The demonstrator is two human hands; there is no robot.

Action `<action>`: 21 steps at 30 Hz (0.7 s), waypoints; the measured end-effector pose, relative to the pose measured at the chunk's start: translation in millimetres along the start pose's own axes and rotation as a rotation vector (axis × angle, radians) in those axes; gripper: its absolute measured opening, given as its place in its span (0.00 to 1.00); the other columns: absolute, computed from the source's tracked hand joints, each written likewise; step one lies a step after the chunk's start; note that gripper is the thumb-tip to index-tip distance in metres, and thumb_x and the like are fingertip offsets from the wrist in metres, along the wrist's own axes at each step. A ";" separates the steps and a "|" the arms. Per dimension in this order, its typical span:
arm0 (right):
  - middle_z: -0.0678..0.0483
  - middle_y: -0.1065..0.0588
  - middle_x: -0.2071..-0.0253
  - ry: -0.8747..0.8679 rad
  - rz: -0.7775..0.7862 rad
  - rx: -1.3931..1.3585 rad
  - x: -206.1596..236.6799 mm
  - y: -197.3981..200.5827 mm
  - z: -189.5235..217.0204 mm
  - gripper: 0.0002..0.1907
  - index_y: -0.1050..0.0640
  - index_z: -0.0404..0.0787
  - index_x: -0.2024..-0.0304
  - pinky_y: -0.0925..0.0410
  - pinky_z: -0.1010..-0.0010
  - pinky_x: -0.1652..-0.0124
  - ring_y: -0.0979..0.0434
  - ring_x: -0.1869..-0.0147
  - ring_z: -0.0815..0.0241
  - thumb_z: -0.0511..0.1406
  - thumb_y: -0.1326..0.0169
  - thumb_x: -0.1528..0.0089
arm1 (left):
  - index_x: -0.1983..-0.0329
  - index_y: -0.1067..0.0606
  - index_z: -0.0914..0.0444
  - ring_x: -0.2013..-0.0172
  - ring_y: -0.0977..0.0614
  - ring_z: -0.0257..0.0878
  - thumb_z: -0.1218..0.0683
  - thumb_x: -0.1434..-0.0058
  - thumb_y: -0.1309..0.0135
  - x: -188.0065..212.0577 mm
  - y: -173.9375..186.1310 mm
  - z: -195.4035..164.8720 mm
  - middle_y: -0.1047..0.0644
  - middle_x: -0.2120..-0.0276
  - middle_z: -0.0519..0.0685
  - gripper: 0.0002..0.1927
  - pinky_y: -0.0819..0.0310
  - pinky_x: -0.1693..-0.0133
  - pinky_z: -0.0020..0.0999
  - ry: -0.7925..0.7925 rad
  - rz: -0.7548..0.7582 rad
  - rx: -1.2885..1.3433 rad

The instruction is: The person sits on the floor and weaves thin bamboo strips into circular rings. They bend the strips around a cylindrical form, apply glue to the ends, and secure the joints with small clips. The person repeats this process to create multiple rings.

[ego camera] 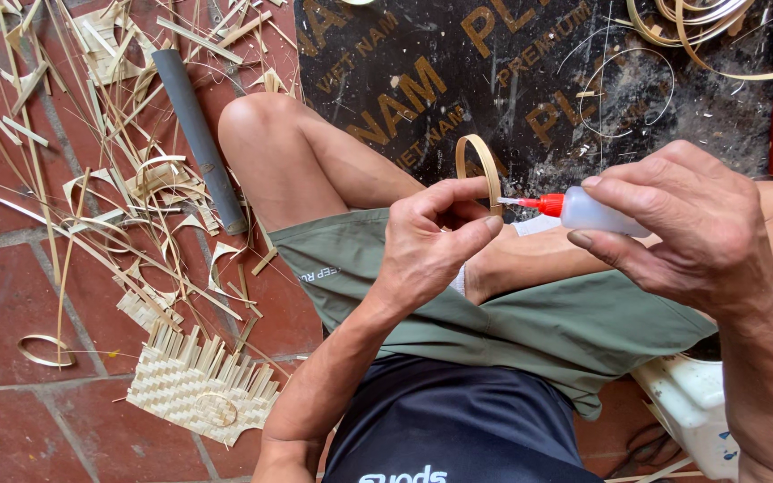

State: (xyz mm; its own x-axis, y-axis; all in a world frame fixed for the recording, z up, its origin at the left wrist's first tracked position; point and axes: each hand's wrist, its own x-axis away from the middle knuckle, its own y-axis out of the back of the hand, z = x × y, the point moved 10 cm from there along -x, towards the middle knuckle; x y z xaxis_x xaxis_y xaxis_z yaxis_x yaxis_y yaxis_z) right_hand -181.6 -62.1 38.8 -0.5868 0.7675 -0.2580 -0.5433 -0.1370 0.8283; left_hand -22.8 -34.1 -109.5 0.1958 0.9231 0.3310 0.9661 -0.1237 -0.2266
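My left hand (427,241) pinches a bamboo ring (480,165) between thumb and forefinger, my right hand (682,224) grips a glue bottle (597,215) whose red tip meets the ring just above those fingertips, and beyond the fingers lies a dark board (530,80).

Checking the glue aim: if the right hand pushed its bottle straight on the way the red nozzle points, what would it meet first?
Likely the thin curved bamboo strip loop pinched by the left hand; the right hand points the small translucent squeeze bottle there, though depth is unclear.
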 end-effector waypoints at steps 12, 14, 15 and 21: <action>0.50 0.22 0.62 0.180 0.105 0.308 -22.2 15.0 49.2 0.18 0.19 0.32 0.57 0.31 0.62 0.63 0.24 0.62 0.52 0.34 0.32 0.48 | 0.44 0.21 0.68 0.63 0.21 0.26 0.62 0.38 0.38 -0.9 -4.2 -1.7 0.19 0.64 0.44 0.18 0.23 0.58 0.24 0.001 0.031 0.033; 0.51 0.22 0.62 0.201 0.112 0.341 -23.6 14.9 53.6 0.17 0.18 0.33 0.58 0.33 0.63 0.64 0.25 0.62 0.54 0.34 0.32 0.47 | 0.44 0.21 0.68 0.63 0.21 0.26 0.62 0.37 0.38 -0.8 -4.7 -1.1 0.19 0.64 0.44 0.18 0.24 0.59 0.24 0.005 0.038 0.050; 0.52 0.22 0.62 0.202 0.112 0.339 -24.2 15.2 54.9 0.17 0.19 0.33 0.58 0.33 0.63 0.65 0.25 0.62 0.55 0.33 0.32 0.47 | 0.44 0.21 0.68 0.64 0.22 0.26 0.62 0.37 0.38 -0.8 -4.7 -1.1 0.19 0.64 0.44 0.17 0.24 0.59 0.24 0.004 0.041 0.052; 0.53 0.23 0.63 0.232 0.114 0.362 -25.4 14.0 58.4 0.15 0.18 0.32 0.58 0.36 0.65 0.67 0.25 0.63 0.58 0.33 0.34 0.46 | 0.44 0.21 0.68 0.63 0.22 0.26 0.63 0.37 0.38 -0.7 -4.0 2.1 0.19 0.63 0.44 0.18 0.24 0.58 0.24 0.013 0.061 0.100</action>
State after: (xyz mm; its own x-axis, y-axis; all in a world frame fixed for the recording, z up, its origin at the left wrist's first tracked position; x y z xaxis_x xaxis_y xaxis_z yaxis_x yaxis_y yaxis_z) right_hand -139.2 -47.0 86.0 -0.7727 0.5933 -0.2256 -0.2462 0.0474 0.9681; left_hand -27.2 -33.5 -110.7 0.2566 0.9102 0.3252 0.9309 -0.1422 -0.3365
